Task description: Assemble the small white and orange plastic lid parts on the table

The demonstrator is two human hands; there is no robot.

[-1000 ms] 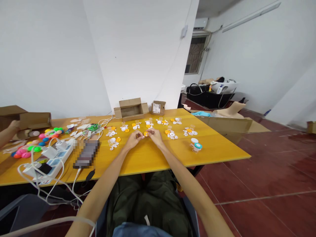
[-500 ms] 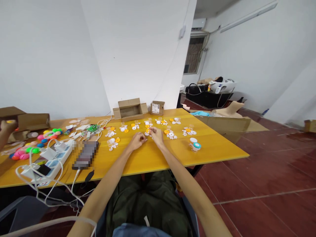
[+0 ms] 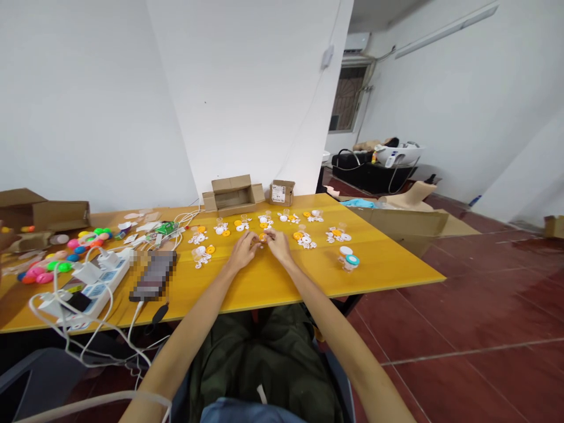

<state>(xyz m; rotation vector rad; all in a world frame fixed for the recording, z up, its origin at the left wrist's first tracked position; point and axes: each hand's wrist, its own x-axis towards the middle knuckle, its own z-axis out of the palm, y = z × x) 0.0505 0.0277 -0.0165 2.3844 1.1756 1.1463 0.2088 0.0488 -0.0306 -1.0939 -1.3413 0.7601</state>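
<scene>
Over the middle of the table, my left hand (image 3: 244, 251) is closed, its fingertips pinched together. Close beside it, my right hand (image 3: 278, 247) is closed too, thumb and fingers meeting over small orange and white parts. What either hand holds is too small and covered to name. Around them lie small piles of white and orange toothed plastic discs with clear cups: a pile (image 3: 304, 239) right of my right hand, another pile (image 3: 202, 257) left of my left hand, and several more behind. To the right stand clear jars with a white lid (image 3: 345, 251) and a teal lid (image 3: 352, 259).
At the table's back are an open cardboard box (image 3: 233, 197) and a small box (image 3: 282, 192). On the left lie a phone (image 3: 154, 276), a power strip (image 3: 99, 288) with loose cables, and colourful balls (image 3: 44, 273). Another person's hand shows at the far left edge.
My left hand has moved slightly up and right, closer to my right hand, and its fingers have drawn together. The other person's hand at the far left has shifted mostly out of view.
</scene>
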